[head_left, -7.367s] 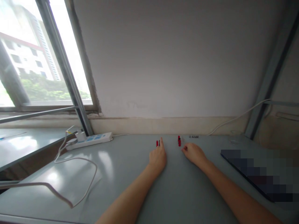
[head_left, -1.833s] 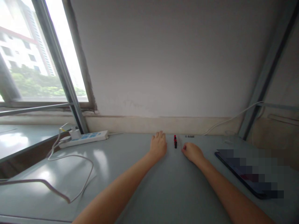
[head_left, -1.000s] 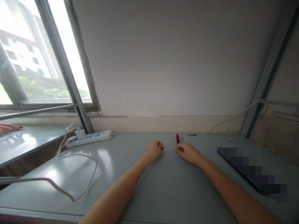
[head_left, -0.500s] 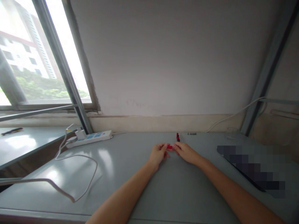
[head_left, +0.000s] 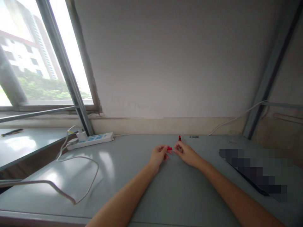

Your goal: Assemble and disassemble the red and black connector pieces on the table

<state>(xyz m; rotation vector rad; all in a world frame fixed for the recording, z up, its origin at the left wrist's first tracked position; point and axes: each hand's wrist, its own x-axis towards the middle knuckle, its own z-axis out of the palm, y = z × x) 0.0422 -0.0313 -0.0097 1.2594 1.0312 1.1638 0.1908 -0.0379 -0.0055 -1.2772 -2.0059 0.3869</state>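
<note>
Two bare hands work close together over the middle of the grey desk [head_left: 151, 195], just short of its far edge. The left hand [head_left: 158, 156] grips a small red cylinder [head_left: 169, 148] between thumb and fingers, one end pointing right towards the other hand. The right hand [head_left: 187, 154] is just beside it, thumb and fingertips drawn together in a pinch – I cannot tell whether anything is caught between them.

Work on this piece looks under way rather than finished: it is up off the desk, and a narrow gap appears to part its right end from the right fingertips. Several parts lie out of hand: a red-and-black group of pieces [head_left: 180, 138], partly hidden behind the right hand, and, farther right, a short row of tiny grey parts [head_left: 194, 136]. Whether any of those are already done is too small to tell.

The red cylinder looks short, straight and evenly bright, lying nearly level in the grip. Its left part is covered by the fingers, so only the right portion shows – no marking or opening can be made out.
</note>
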